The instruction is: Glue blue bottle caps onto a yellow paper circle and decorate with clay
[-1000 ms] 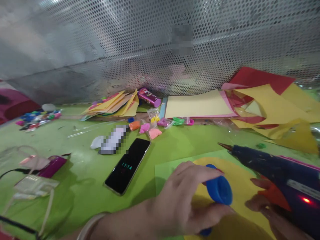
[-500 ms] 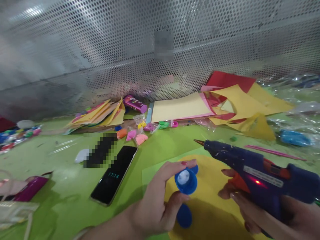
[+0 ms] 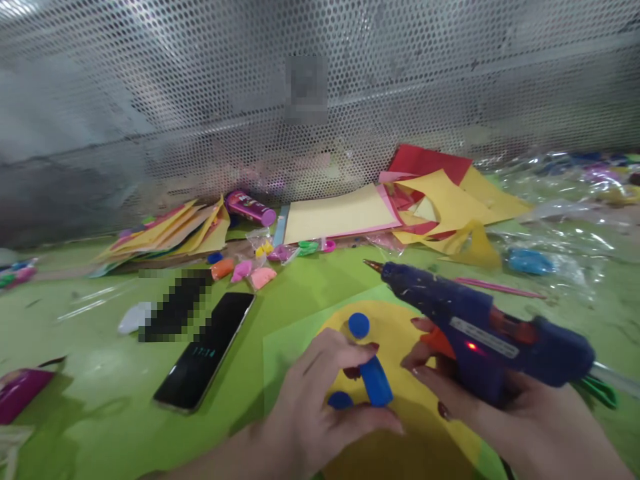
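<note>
My left hand (image 3: 325,393) has a small blue bottle cap (image 3: 376,381) between thumb and fingers, its side now facing me. Beneath it lies a yellow paper disc (image 3: 425,413) on a light green sheet (image 3: 280,340). Two more blue caps rest on the disc, one beyond my fingers (image 3: 359,325) and one partly hidden by my left hand (image 3: 341,400). In my right hand (image 3: 505,407) is a dark blue hot glue gun (image 3: 465,320), its red light lit, my fingers around the grip and orange trigger. Its nozzle points left, above and apart from the cap.
A phone (image 3: 207,353) lies left of the green sheet. Several small clay packets (image 3: 263,277) lie behind it, near a purple canister (image 3: 250,208). Stacked coloured papers (image 3: 340,215) lean by the perforated metal panel (image 3: 240,87). Pink sticks (image 3: 500,288) and clear plastic lie right.
My left hand has tipped the cap from open side toward me to side-on and shifted slightly lower. The glue gun stays in my right hand. The view has swung somewhat right.
</note>
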### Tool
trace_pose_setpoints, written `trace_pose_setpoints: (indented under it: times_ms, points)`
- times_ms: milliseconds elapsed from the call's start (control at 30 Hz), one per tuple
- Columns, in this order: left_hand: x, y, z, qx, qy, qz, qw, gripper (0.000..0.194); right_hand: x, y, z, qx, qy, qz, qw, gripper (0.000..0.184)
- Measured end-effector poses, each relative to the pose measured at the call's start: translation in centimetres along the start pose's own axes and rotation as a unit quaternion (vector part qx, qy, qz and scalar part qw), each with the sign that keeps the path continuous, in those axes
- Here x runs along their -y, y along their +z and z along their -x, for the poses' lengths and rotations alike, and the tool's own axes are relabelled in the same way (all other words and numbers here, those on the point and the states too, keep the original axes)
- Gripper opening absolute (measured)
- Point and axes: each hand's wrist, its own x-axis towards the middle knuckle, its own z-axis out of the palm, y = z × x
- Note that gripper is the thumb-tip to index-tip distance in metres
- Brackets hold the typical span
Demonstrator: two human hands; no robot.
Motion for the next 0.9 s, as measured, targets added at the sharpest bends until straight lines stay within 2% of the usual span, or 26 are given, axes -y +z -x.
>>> trace_pose_setpoints:
  times_ms: [67, 133, 267, 467, 567, 733, 900]
  points:
    - [-0.4, 0.1, -0.3, 0.001, 0.021, -0.027, 0.999, 0.041, 0.2, 0.4, 0.5, 0.025, 0.029, -0.058, 0.998, 0.008]
    - [-0.7, 0.1, -0.4, 0.007, 0.032, -0.039, 0.999, 0.038, 0.3, 1.0, 1.2, 0.011, 0.063, -0.083, 0.995, 0.006]
    - [-1.1, 0.0, -0.2, 0.026, 0.032, -0.066, 0.997, 0.035, 0.4, 1.7, 2.1, 0.003, 0.090, -0.079, 0.993, 0.009]
    - [-1.3, 0.0, 0.2, 0.024, 0.034, -0.119, 0.992, 0.028, 0.7, 1.4, 1.9, 0.019, 0.134, -0.076, 0.988, 0.013]
    - [-1.5, 0.2, 0.1, 0.015, 0.054, -0.167, 0.984, 0.026, 0.5, 1.5, 1.8, 0.030, 0.131, -0.063, 0.989, 0.016]
    - [-1.7, 0.4, -0.1, 0.011, 0.084, -0.234, 0.969, 0.030, -0.6, 1.9, 2.3, -0.007, 0.145, 0.003, 0.989, 0.022]
    - [-1.8, 0.3, -0.3, 0.005, 0.102, -0.245, 0.964, 0.029, -0.1, 1.7, 1.9, -0.027, 0.098, 0.022, 0.995, 0.017]
